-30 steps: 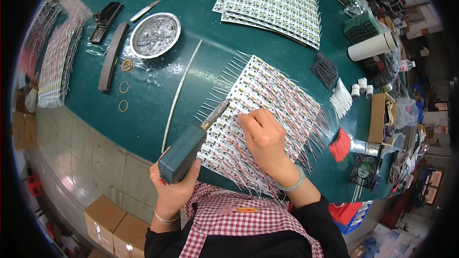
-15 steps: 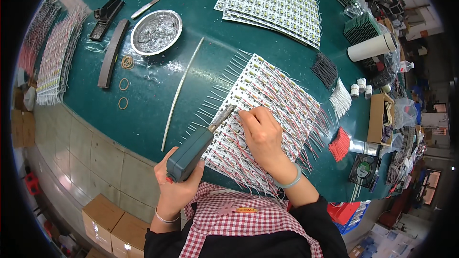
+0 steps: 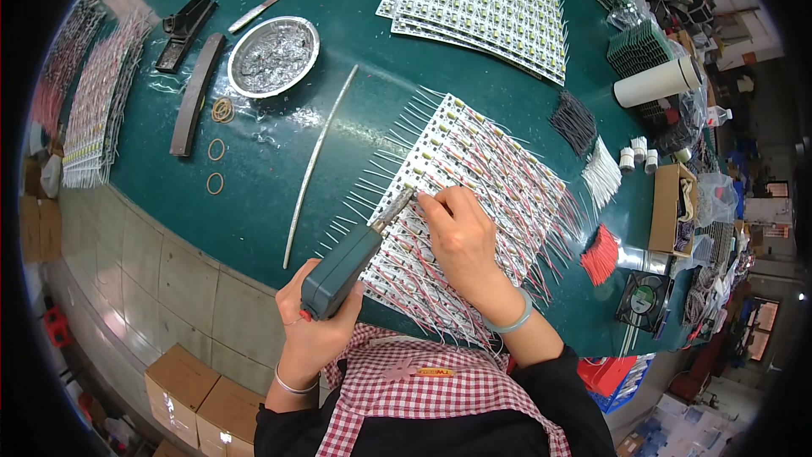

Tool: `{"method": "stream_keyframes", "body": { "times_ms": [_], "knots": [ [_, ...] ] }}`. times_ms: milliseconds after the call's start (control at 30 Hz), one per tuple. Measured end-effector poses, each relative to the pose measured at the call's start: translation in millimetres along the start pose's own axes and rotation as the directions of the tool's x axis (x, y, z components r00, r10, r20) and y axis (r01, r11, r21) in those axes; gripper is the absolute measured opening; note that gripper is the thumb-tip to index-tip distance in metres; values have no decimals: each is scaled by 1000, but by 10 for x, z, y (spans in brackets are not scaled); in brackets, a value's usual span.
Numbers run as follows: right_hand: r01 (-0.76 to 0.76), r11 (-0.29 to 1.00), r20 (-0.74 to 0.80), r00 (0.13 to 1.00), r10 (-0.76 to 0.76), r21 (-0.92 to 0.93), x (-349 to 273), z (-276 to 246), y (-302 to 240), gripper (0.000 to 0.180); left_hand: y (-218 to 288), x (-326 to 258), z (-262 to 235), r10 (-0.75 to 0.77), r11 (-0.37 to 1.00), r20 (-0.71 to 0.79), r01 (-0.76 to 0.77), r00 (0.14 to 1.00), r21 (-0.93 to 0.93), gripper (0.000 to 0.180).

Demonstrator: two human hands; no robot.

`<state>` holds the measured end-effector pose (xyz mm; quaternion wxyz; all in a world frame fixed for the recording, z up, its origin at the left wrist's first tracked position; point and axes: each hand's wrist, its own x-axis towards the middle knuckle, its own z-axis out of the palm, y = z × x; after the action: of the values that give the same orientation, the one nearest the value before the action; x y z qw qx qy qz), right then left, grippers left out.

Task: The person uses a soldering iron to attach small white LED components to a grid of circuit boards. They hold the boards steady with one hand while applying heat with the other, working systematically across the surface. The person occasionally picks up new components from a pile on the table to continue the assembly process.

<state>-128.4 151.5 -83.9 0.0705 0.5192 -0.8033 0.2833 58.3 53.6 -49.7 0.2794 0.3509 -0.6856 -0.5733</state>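
Our left hand (image 3: 317, 322) grips soldering iron (image 3: 342, 271); right hand (image 3: 461, 237) pinches wire on board (image 3: 474, 178) — approx. half rows wired; rest left.

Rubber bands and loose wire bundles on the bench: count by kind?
Rubber bands, tan: 3
Black wire bundle: 1
White wire bundle: 1
Red wire bundle: 1
Total: 6
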Motion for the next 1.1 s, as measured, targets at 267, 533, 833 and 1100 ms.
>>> {"method": "stream_keyframes", "body": {
  "times_ms": [267, 533, 833, 1100],
  "knots": [
    [7, 1000, 18, 1000, -7, -5, -5, 1, 8, 22, -2, -3, -3, 51, 998, -1, -51, 999, 45, 13],
    [15, 1000, 12, 1000, -15, -5, 1, -14, 8, 23, 23, -2, -67, 33, 999, -16, -33, 999, 18, 16],
    [-21, 999, -27, 999, 22, 26, -7, 7, 2, 22, 22, -13, -96, 42, 999, -27, -41, 999, 21, 19],
    [37, 999, 19, 999, -38, 39, -2, -2, 55, 24, 20, -13, -120, 50, 997, -43, -47, 998, 67, 22]
  ]
}}
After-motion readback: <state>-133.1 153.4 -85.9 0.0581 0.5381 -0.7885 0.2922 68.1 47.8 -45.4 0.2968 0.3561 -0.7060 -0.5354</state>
